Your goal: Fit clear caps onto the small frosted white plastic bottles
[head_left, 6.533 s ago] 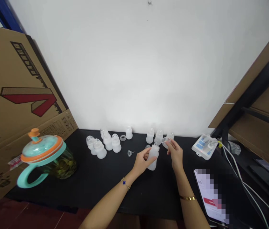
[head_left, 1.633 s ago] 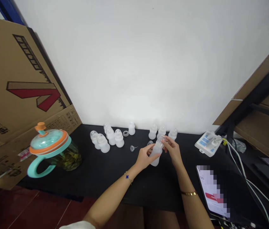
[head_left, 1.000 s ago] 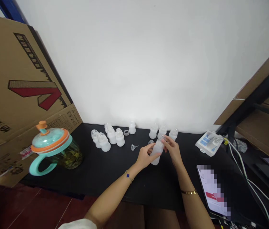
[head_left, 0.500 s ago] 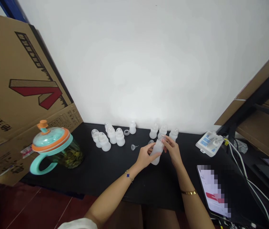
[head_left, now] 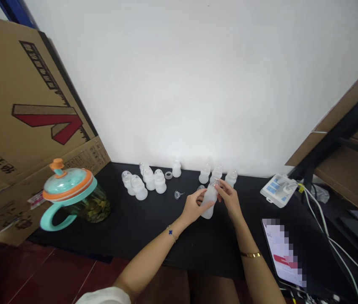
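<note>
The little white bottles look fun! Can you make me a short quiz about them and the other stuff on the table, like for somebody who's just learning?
1. True or false: the left hand is holding the phone.

2. Pick one. What colour is the handle of the big pitcher?
A) red
B) turquoise
C) white

3. Count: how many bottles stand in the group between the big pitcher and the flat ring?

Key:
1. False. It holds a white bottle, and the fingers of the right hand are at that bottle's clear top.
2. B
3. Five
</note>
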A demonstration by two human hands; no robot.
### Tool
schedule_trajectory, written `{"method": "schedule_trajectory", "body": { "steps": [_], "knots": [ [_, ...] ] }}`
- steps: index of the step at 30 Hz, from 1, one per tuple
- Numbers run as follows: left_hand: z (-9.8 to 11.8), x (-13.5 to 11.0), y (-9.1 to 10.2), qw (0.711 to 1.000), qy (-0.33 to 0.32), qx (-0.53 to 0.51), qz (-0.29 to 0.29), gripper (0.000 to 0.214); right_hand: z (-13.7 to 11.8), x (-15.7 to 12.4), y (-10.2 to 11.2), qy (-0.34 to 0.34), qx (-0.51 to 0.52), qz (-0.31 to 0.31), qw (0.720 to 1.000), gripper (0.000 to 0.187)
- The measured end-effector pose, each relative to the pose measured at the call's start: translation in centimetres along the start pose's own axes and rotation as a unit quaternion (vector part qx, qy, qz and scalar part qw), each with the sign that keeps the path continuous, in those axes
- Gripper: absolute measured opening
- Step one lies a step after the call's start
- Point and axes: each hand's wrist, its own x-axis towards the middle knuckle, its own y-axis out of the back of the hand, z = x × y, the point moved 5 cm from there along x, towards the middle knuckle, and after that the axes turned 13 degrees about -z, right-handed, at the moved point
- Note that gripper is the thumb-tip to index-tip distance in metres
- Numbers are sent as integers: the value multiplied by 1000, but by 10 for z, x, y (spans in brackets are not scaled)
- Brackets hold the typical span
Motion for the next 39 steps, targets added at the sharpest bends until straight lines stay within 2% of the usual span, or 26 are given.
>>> {"method": "schedule_trajectory", "body": {
  "steps": [5, 11, 19, 22, 28, 31, 35, 39],
  "knots": [
    [5, -2, 1, 1000, -17, -24, -8, 76, 3, 1, -2, 9, 13, -3, 1000, 53],
    [2, -1, 3, 999, -22, -29, 16, 74, 7, -1, -9, 32, 18, 1, 999, 60],
    [6, -2, 13, 991, -36, -98, 88, 72, 19, -10, -43, 78, -29, -40, 996, 62],
    [6, -3, 16, 989, -42, -98, 103, 69, 25, -13, -57, 81, -26, -79, 993, 67],
    [3, -3, 15, 986, -44, -113, 116, 66, 27, -19, -69, 96, -48, -100, 989, 86],
    [3, -4, 13, 985, -48, -120, 117, 62, 28, -21, -71, 105, -52, -90, 989, 90],
    [5, -7, 11, 983, -60, -111, 132, 60, 28, -25, -72, 122, -55, -55, 990, 81],
    [6, -8, 8, 983, -59, -116, 131, 61, 27, -29, -74, 133, -53, -44, 989, 74]
  ]
}}
